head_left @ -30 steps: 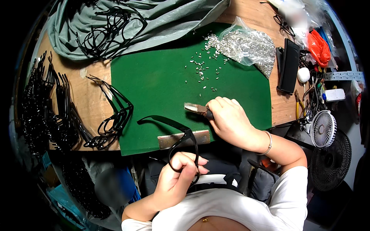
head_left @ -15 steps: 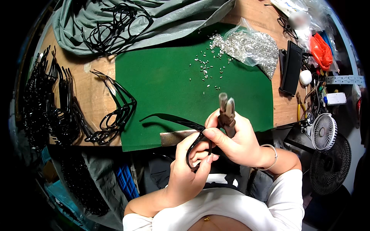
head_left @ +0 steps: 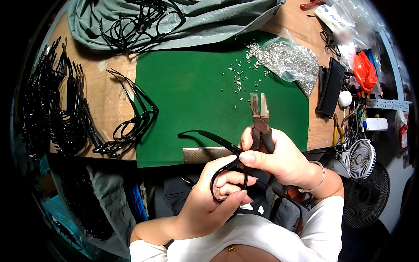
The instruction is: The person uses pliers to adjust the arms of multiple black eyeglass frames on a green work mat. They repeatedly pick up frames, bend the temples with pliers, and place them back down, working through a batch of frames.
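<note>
A person's left hand (head_left: pixel 200 214) gripped a black eyeglass frame (head_left: pixel 227 144) at the near edge of a green mat (head_left: pixel 187 87), while the right hand (head_left: pixel 286 161) clasped pliers (head_left: pixel 262 125), thumb against the frame's corner. Silver bits (head_left: pixel 238 78) lay scattered across the mat on a wooden table (head_left: pixel 102 78), with gray cloth (head_left: pixel 209 24) behind and a white fan (head_left: pixel 360 158) at right.

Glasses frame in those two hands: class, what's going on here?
The person's left hand holds a black glasses frame by its rim. The right hand grips pliers, jaws apart, with its thumb at the frame's corner. Loose silvery pieces lie on the green mat near a clear bag; more black frames lie to the left.
</note>
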`<control>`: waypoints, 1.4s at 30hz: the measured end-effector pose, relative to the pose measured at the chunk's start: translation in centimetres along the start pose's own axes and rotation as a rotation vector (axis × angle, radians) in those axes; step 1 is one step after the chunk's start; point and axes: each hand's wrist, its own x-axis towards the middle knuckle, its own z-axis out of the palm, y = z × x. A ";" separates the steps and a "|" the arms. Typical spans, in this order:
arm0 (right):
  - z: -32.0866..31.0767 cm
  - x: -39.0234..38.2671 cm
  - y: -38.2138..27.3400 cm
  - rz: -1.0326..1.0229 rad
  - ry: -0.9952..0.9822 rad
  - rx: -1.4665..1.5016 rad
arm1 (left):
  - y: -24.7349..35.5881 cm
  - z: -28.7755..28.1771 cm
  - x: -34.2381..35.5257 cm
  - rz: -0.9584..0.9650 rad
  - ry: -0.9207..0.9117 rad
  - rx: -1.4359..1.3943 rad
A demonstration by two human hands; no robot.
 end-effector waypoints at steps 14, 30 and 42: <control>-1.2 -1.4 -0.5 0.052 -0.102 -0.177 | 1.6 -0.4 -1.5 -0.096 -0.078 -0.153; -2.4 -2.8 -1.0 0.075 -0.263 -0.632 | 1.3 -0.5 -1.6 -0.143 -0.052 -0.125; -0.3 -0.7 -0.5 -0.100 -0.204 -0.457 | 1.3 -0.5 -2.0 -0.187 -0.054 -0.108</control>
